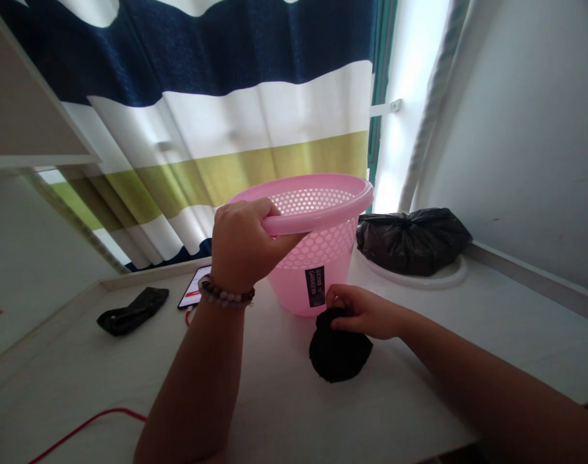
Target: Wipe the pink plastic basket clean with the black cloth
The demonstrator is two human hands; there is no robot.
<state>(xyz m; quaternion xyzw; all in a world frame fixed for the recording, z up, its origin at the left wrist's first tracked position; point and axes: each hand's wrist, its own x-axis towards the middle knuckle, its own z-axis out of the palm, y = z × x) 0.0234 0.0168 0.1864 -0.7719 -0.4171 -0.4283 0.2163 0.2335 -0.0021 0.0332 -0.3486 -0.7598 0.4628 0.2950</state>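
A pink plastic garbage bin [294, 293] with a perforated upper wall stands on the white table, tilted slightly. My left hand [243, 241], with a beaded bracelet at the wrist, is closed around its rim on the near left side. In front of the bin, my right hand [359, 312] pinches a black cloth [340, 354] between thumb and fingers, low over the tabletop. The bin's black label [315, 287] faces me, just behind the right fingertips. What is inside the bin cannot be seen.
A tied black garbage bag [414, 241] rests on a white round lid [439, 277] at the back right. On the left lie a folded black plastic bag [132, 311] and a phone [195, 290] with a red cable [91, 419]. A striped curtain [216, 122] hangs behind.
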